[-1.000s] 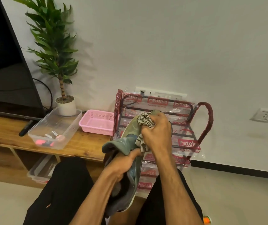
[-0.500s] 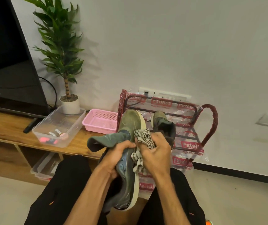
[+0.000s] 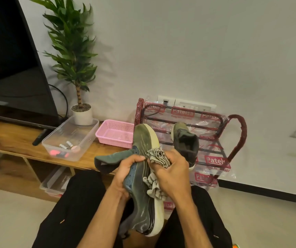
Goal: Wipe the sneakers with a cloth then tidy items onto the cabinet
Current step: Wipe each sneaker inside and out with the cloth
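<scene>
This is a home living room: a large dark television (image 3: 9, 59) stands on a low wooden cabinet (image 3: 9, 137) beside a potted plant (image 3: 72, 51), against a plain white wall. A clear plastic box (image 3: 82, 140) and a pink basket (image 3: 115, 134) sit on the cabinet top. A red shoe rack (image 3: 239, 130) wrapped in printed plastic stands on the floor below wall sockets (image 3: 195, 105), with a sneaker (image 3: 184, 140) on it

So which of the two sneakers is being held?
The nearer sneaker, gripped by the left hand, cloth against it; the other sneaker rests on the red rack.
</scene>
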A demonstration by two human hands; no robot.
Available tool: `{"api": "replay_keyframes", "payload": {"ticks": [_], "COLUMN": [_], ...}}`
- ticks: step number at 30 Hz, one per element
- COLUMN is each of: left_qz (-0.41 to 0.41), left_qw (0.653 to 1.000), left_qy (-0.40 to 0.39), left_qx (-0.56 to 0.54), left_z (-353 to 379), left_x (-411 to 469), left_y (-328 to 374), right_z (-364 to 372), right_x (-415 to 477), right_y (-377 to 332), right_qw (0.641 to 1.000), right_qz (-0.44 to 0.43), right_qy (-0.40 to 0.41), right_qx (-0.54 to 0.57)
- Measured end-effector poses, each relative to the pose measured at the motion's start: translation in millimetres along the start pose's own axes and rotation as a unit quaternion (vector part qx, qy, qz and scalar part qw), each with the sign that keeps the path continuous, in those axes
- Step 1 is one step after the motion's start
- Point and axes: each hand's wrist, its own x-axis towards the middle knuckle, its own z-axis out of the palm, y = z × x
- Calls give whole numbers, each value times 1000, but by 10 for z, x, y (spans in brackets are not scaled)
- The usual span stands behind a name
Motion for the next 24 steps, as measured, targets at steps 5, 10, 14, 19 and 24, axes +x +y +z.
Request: {"api": "replay_keyframes", "payload": {"ticks": [5,10,14,19,24], "left_qz": [18,49,50,97,131], "left_qw": [997,993,991,982,972], "left_qy": [-27,-46,-21,51,93], "left_qx": [-68,-98,-122,-152,-173], "left_z": [67,124,47,28,103], "left_x": [39,62,71,99,101], "left_y": [8,71,132,183,271], "right_z": [-41,15,20,-98,-228], "right_x": [232,384,140,-117,-174], "right_y": [-89,-191,-188,-170,-225], "right_qw": [999,999,1000,994,982], "right_qz": [-12,-9,4,3,33], "right_qy": [18,44,-24,-102,-181], "right_qx": [-28,-15,-6,-28,-32]}}
